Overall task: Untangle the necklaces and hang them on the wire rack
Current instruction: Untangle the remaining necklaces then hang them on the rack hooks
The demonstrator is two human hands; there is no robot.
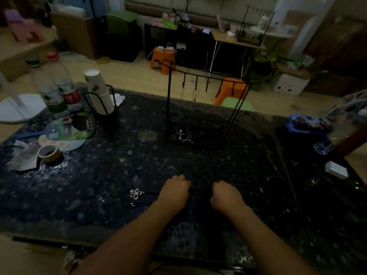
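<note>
Curling both our left hand (174, 192) and right hand (225, 194) over a dark cord (148, 193), grip unclear, we tease it apart for the wire rack (206, 108).

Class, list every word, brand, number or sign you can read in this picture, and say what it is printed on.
No text here can be read for certain.
Green-capped bottle: label print too blurred.
Red-capped bottle: red label with pale marks, unreadable.
Round printed fan: picture and red marks, too blurred.
Paper cups: a green leaf design, no readable words.
Blue box: print too blurred.
</note>
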